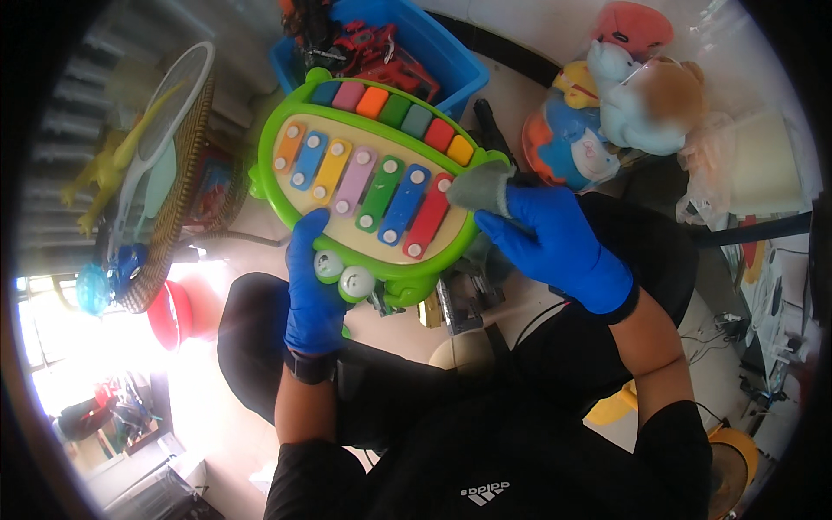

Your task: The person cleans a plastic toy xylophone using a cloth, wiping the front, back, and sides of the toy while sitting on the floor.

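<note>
A green frog-shaped toy xylophone (338,240) is tilted up in front of me, with coloured bars and a row of coloured keys along its far edge. My left hand (315,286), in a blue glove, grips its near edge beside the two round white eyes, thumb over the cream face. In my right hand (559,240), also gloved in blue, is a grey cloth (482,187). The cloth lies against the toy's right end, by the red bar (429,218). My right fingertips are partly hidden behind the cloth.
Behind the xylophone stands a blue plastic bin (455,62) holding red and dark toys. Plush toys (617,110) sit at the back right. A wicker basket (175,214) with a white racket (156,123) is on the left, near a red basin (170,316). Toy parts (461,302) lie below the xylophone.
</note>
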